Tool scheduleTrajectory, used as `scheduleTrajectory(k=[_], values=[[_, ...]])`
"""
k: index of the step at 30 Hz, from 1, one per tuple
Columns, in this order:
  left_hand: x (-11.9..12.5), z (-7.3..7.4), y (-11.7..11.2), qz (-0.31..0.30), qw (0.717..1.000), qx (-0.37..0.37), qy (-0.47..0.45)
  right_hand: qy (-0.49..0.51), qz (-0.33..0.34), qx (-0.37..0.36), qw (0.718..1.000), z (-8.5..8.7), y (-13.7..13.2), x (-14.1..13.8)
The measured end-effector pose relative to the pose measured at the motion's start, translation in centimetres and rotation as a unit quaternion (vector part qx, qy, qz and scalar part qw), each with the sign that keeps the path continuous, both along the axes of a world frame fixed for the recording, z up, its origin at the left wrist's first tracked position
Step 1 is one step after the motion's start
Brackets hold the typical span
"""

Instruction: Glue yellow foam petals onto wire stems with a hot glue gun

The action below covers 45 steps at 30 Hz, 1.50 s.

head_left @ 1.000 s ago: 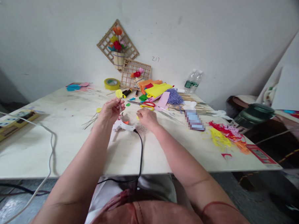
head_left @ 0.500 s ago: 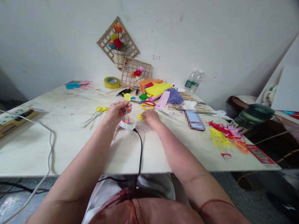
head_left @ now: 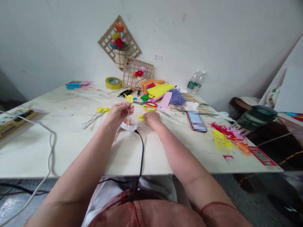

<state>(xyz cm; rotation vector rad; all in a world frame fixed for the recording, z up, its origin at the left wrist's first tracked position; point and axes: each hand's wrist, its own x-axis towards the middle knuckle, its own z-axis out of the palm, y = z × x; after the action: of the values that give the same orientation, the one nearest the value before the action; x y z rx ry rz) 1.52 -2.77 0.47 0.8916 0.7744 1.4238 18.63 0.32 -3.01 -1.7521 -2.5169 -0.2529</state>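
- Left hand [head_left: 120,113]: fingers pinched round a thin stem [head_left: 128,116]; best kept upright, steady.
- Right hand [head_left: 153,120]: curled, fingertips at yellow pieces [head_left: 141,117]; cannot tell if gripping.
- White corded tool [head_left: 132,128], below centre: keep fingers clear.
- Yellow disc [head_left: 130,99]: atop stem, frame centre.

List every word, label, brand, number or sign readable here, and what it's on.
"Z17" (first mark possibly a 2): on the wall.
Bottle labels: too small to read.
Red card: too blurred to read.
Phone: screen pixelated, unreadable.
Tape: any print too small to read.
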Motion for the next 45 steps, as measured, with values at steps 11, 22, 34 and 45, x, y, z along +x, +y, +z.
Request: scheduleTrajectory(k=[11, 22, 34, 45], values=[[0.1, -0.1, 0.0, -0.010, 1.000, 0.002, 0.000, 0.029, -0.004, 0.019, 0.999, -0.1, -0.3, 0.1], [0.3, 0.1, -0.3, -0.011, 1.000, 0.004, 0.005, -0.009, 0.000, 0.008, 1.000, -0.2, -0.1, -1.0], [0.2, 0.0, -0.1, -0.012, 1.000, 0.006, 0.005, 0.038, -0.030, 0.038, 0.998, -0.6, 0.1, -0.6], [0.3, -0.5, 0.2, -0.013, 1.000, 0.009, 0.025, 0.383, -0.054, 0.059, 0.920, 0.4, -0.5, 0.5]])
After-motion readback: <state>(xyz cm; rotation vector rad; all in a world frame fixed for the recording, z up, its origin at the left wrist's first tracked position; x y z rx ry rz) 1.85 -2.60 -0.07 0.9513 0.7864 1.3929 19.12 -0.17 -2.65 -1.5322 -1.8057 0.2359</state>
